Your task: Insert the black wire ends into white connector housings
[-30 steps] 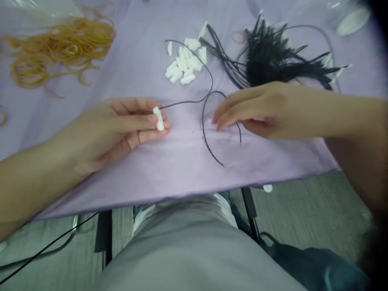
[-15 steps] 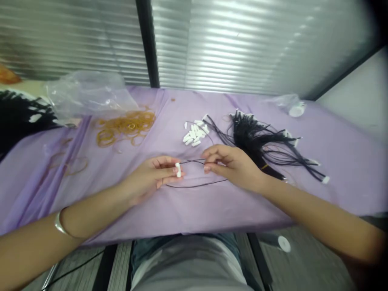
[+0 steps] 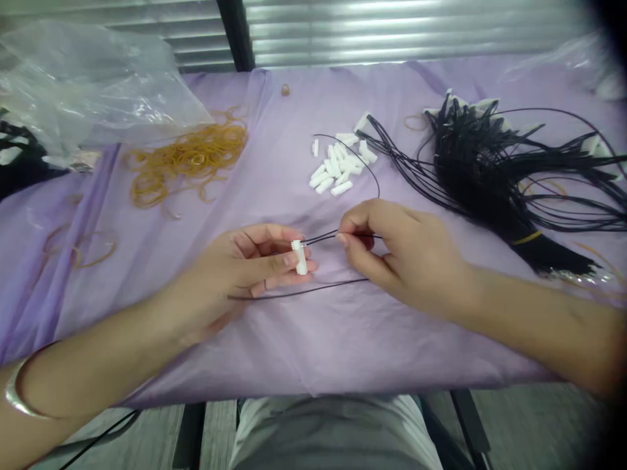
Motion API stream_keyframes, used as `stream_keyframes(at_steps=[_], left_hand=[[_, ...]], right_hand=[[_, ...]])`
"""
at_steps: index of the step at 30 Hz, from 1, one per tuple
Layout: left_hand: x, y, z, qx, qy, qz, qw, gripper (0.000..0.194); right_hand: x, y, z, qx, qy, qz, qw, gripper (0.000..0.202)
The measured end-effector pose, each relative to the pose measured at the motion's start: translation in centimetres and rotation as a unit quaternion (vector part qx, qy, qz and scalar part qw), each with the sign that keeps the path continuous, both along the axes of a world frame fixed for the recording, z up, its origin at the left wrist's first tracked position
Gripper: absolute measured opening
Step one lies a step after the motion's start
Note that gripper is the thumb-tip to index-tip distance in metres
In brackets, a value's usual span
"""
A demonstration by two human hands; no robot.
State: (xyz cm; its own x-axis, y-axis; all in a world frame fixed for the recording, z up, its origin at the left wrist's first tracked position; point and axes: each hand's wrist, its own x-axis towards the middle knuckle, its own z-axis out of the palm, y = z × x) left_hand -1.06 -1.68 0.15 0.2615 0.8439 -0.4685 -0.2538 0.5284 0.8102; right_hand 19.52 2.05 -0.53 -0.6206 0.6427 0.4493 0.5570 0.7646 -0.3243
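Between its thumb and fingers, my left hand (image 3: 259,264) pinches a small white plastic connector housing (image 3: 301,257). Thin black wires (image 3: 321,237) run from one end of the housing toward my right hand (image 3: 392,245), whose thumb and index finger are closed on them. Another length of black wire passes below both hands. Behind them lies a pile of loose white connector housings (image 3: 336,166), with one wire end curving over it. The wire tips at the held housing are too small to make out clearly.
Yellow rubber bands (image 3: 196,160) lie heaped at left, beside a clear plastic bag (image 3: 108,91). A bundle of black wires (image 3: 470,170) with white connectors spreads over the right side. Purple cloth (image 3: 313,352) covers the table, which ends at a ribbed glass partition (image 3: 392,32).
The view has tilted down and come closer to the table. Both hands keep their pinch; the wires between them now run nearly parallel instead of crossing.
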Motion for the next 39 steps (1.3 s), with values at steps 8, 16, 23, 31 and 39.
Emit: stream_keyframes(at_steps=[8,16,23,31,39], left_hand=[[0.1,-0.2,0.1,0.025,0.023,-0.005,0.999,0.020],[0.1,-0.4,-0.1,0.068,0.034,-0.035,0.996,0.020],[0.1,-0.2,-0.3,0.057,0.056,-0.014,0.997,0.024],[0.1,-0.3,-0.3,0.057,0.061,-0.012,0.996,0.023],[-0.3,-0.2,-1.0,0.064,0.055,-0.021,0.996,0.024]], right_hand=[[-0.2,-0.6,0.1,-0.007,0.004,-0.041,0.999,0.017],[-0.2,-0.7,0.5,-0.107,0.010,0.014,0.994,0.017],[-0.6,-0.9,0.4,-0.025,0.028,0.035,0.999,0.021],[-0.9,-0.9,0.8,-0.112,0.096,0.028,0.989,0.019],[-1.0,-0.9,0.6,-0.128,0.095,0.031,0.987,0.017]])
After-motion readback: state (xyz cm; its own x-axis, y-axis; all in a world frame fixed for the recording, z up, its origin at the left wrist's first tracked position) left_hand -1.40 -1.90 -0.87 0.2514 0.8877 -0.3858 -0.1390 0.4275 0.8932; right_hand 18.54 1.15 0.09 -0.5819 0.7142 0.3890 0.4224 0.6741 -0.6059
